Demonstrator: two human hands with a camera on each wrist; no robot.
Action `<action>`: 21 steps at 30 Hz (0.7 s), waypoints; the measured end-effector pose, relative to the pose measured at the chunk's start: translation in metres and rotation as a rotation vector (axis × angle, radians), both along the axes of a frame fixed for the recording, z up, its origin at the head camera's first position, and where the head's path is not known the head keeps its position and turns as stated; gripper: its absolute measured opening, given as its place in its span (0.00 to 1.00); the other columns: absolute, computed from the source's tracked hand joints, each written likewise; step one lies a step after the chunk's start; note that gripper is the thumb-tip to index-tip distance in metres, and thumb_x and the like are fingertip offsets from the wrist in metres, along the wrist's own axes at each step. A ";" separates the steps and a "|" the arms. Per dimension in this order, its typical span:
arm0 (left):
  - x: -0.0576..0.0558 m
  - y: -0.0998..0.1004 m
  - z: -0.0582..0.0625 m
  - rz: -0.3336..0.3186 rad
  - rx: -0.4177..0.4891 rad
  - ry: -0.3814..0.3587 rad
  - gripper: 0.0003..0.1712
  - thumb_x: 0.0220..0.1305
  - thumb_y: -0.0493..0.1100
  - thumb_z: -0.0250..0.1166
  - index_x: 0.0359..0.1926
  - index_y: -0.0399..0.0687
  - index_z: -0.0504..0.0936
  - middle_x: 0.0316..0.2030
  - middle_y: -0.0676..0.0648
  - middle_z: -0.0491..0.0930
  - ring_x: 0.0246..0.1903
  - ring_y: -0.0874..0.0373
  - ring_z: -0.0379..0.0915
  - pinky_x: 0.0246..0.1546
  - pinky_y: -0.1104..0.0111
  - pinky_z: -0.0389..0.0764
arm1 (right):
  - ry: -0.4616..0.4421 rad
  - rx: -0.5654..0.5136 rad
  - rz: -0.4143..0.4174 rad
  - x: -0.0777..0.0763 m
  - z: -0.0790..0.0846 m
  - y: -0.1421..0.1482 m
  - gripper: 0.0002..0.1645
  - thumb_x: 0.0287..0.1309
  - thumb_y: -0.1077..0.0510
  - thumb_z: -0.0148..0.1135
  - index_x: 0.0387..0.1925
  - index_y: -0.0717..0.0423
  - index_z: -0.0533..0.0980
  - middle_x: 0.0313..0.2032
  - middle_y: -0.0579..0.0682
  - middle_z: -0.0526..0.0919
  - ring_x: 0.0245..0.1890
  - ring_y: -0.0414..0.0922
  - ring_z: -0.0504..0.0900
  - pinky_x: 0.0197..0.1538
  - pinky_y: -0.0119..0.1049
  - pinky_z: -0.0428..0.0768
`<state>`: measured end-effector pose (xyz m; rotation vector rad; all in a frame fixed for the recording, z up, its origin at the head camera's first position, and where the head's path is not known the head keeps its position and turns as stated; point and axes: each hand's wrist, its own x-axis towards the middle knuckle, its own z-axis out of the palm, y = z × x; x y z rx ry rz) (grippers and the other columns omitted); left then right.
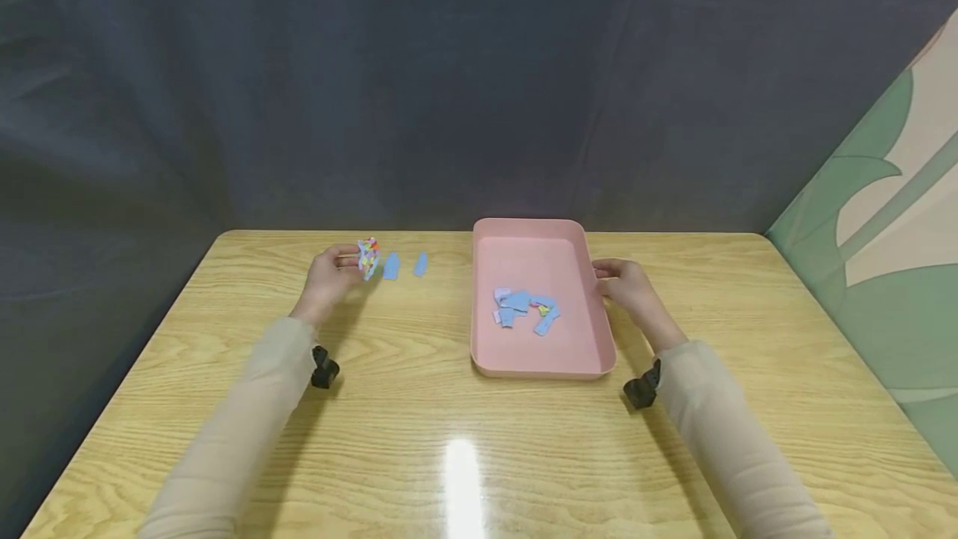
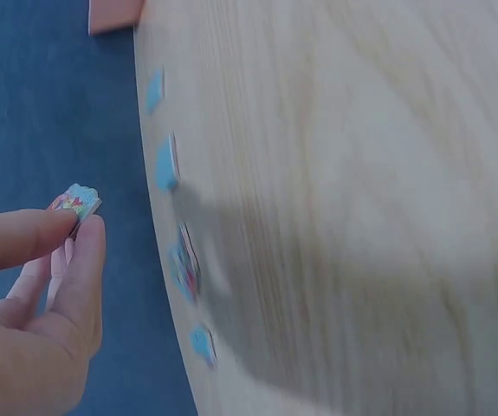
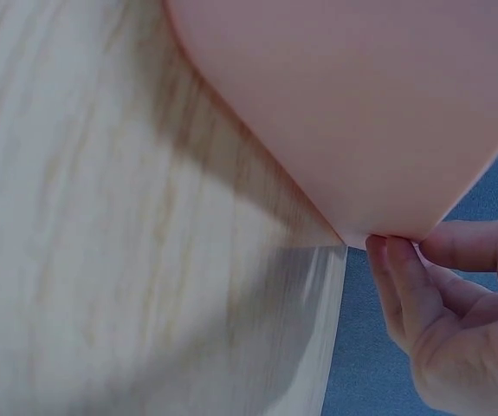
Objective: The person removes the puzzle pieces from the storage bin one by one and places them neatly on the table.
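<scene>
- Head view: left hand [image 1: 329, 277] is over the far left of the table [image 1: 404, 406], fingertips at a multicoloured patch of pieces [image 1: 368, 258]. Held piece and any behind it cannot be told apart here.
- Head view: 2 plain pieces, a wider blue piece [image 1: 392, 266] and a slimmer blue piece [image 1: 421, 264], lie just right of the patch.
- Head view, key relation: pink tray [image 1: 524, 260] lies to the right of the left fingers, well apart, the 2 blue pieces between. Tray's long axis runs near to far. Right hand [image 1: 624, 281] is nearer, at its right wall.
- Head view: a cluster of pieces [image 1: 515, 300] lies on the tray floor, in the near half; mostly blue.
- Left wrist view: thumb and fingers narrow, pinching 1 small held piece [image 2: 77, 201], patterned light blue, red and yellow. Its long axis: cannot tell.
- Left wrist view: 4 loose pieces in a row along the table's far edge, 1 a patterned piece [image 2: 184, 270].
- Right wrist view: thumb and fingertips close together, touching the tray wall toward its far end; pinching or merely resting, cannot tell.
</scene>
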<state>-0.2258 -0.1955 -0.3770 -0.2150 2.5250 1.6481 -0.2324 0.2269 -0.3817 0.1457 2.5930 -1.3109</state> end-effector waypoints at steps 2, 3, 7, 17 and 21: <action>0.000 -0.009 0.000 0.027 -0.005 -0.013 0.31 0.65 0.30 0.51 0.69 0.34 0.58 0.61 0.31 0.66 0.58 0.43 0.67 0.55 0.66 0.75 | 0.000 0.007 0.000 0.000 0.000 0.000 0.31 0.58 0.67 0.47 0.64 0.72 0.63 0.59 0.70 0.71 0.52 0.54 0.75 0.46 0.30 0.77; 0.000 -0.013 0.000 0.038 -0.009 -0.016 0.32 0.65 0.30 0.51 0.69 0.34 0.58 0.61 0.31 0.66 0.58 0.44 0.67 0.54 0.66 0.75 | 0.001 0.010 -0.002 0.000 0.000 0.000 0.30 0.58 0.67 0.47 0.64 0.72 0.63 0.59 0.70 0.71 0.51 0.53 0.75 0.46 0.30 0.77; -0.002 -0.028 -0.002 0.096 -0.027 -0.025 0.34 0.62 0.29 0.54 0.69 0.34 0.58 0.60 0.32 0.67 0.54 0.49 0.70 0.50 0.70 0.77 | 0.006 0.007 -0.003 0.000 0.000 0.000 0.30 0.58 0.68 0.47 0.64 0.73 0.63 0.59 0.70 0.71 0.51 0.54 0.74 0.46 0.30 0.77; -0.004 -0.058 -0.010 0.226 -0.070 -0.042 0.34 0.61 0.30 0.54 0.69 0.35 0.60 0.59 0.33 0.70 0.36 0.68 0.68 0.31 0.85 0.73 | 0.022 -0.035 0.014 0.002 -0.001 0.000 0.31 0.57 0.69 0.45 0.64 0.74 0.62 0.58 0.71 0.71 0.53 0.55 0.75 0.46 0.28 0.78; -0.004 -0.064 -0.011 0.270 -0.049 -0.047 0.33 0.61 0.29 0.53 0.69 0.35 0.60 0.56 0.36 0.71 0.32 0.72 0.67 0.32 0.84 0.75 | 0.018 -0.050 0.010 0.002 0.000 0.000 0.31 0.56 0.69 0.45 0.64 0.74 0.62 0.58 0.72 0.71 0.54 0.56 0.75 0.46 0.30 0.78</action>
